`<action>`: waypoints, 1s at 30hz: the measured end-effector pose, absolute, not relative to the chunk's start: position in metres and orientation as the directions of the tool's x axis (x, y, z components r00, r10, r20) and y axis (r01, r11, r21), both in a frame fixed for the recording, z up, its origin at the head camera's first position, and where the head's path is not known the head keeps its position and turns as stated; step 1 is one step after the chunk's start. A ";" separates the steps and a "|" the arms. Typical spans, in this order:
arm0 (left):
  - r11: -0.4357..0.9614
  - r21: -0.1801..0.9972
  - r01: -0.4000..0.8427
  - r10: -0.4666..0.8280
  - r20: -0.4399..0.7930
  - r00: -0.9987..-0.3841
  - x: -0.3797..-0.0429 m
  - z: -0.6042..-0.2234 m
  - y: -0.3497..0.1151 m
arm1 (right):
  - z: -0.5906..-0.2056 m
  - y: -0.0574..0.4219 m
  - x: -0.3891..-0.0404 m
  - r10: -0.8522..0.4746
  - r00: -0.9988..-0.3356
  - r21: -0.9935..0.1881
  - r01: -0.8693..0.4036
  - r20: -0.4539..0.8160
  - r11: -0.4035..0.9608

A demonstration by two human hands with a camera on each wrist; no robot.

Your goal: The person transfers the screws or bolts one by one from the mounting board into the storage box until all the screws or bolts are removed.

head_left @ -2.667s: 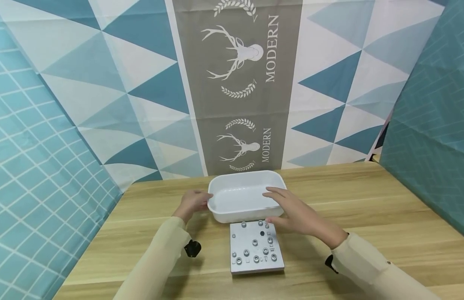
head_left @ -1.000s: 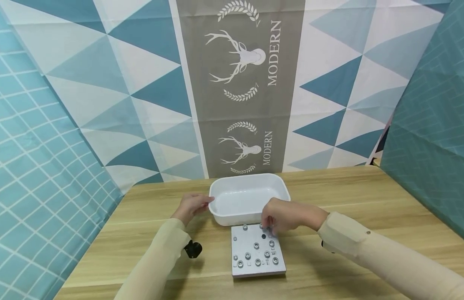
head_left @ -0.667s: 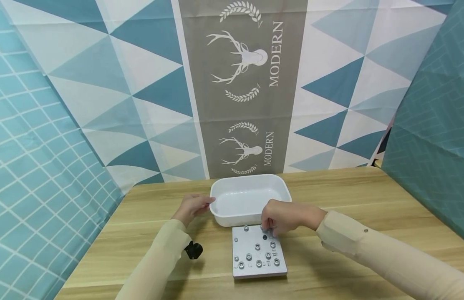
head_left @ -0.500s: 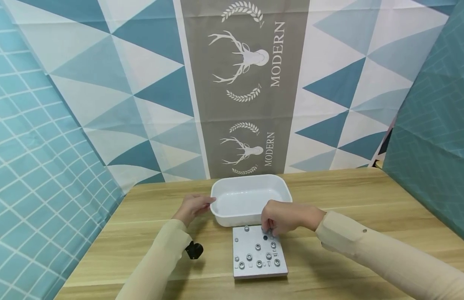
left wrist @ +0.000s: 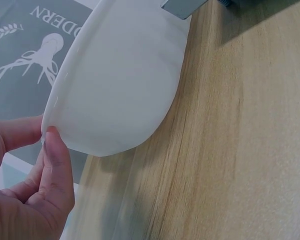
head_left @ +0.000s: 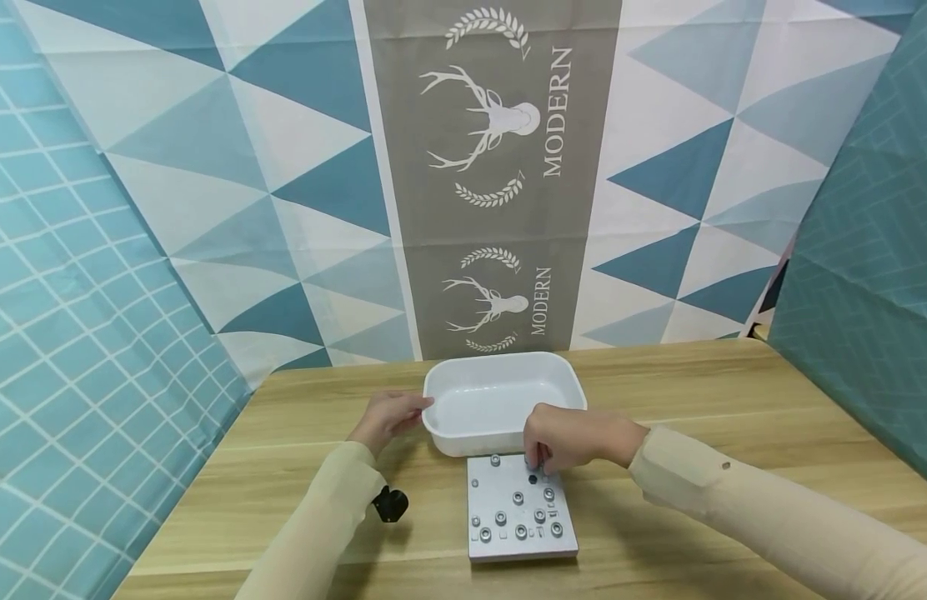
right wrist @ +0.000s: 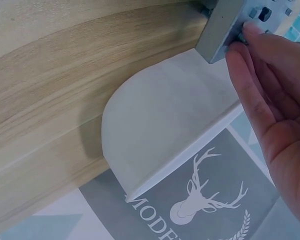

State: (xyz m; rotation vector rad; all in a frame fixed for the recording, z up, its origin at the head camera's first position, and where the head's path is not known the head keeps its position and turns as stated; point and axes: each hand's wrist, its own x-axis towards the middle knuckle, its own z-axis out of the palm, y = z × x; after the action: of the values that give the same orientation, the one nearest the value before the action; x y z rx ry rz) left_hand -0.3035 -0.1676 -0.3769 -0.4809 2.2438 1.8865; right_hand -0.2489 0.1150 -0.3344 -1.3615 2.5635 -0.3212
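In the head view, a white rectangular tub (head_left: 463, 445) stands behind a silver metal plate (head_left: 501, 482) studded with several socket head screws. My left hand (head_left: 392, 414) pinches the tub's left rim; the left wrist view shows thumb and fingers (left wrist: 54, 150) on either side of its wall. Over the plate's far right corner is my right hand (head_left: 564, 435), fingers curled down. Thumb and index finger pinch a small screw (right wrist: 242, 37) on the plate in the right wrist view. From the head camera, this screw is mostly hidden by the hand.
Both the plate and the tub rest on a wooden table (head_left: 681, 392), the tub close to its back edge. A patterned curtain (head_left: 313, 192) hangs behind. A black wrist device (head_left: 391, 505) sits by my left sleeve.
My right hand, earlier spread over the tub's right front corner, has come down and closed its fingers at the plate's far right screw. My left hand stays at the tub's rim.
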 end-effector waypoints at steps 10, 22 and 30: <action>0.136 0.932 -0.336 -0.138 -0.318 -0.938 -0.305 -0.376 -0.168 | -0.334 0.114 -0.250 -0.836 -0.544 -0.303 -0.788 -0.065 0.536; 0.149 0.931 -0.332 -0.137 -0.313 -0.940 -0.304 -0.377 -0.168 | -0.334 0.112 -0.252 -0.834 -0.545 -0.295 -0.785 -0.088 0.544; 0.142 0.934 -0.327 -0.132 -0.310 -0.942 -0.303 -0.380 -0.168 | -0.334 0.112 -0.253 -0.830 -0.551 -0.313 -0.776 -0.087 0.548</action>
State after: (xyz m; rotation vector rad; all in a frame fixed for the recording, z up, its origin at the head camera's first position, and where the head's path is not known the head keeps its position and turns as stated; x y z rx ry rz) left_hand -0.3030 -0.1681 -0.3801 -0.4580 2.2528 1.9096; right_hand -0.2527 0.1116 -0.3342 -1.3493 2.5601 -0.3516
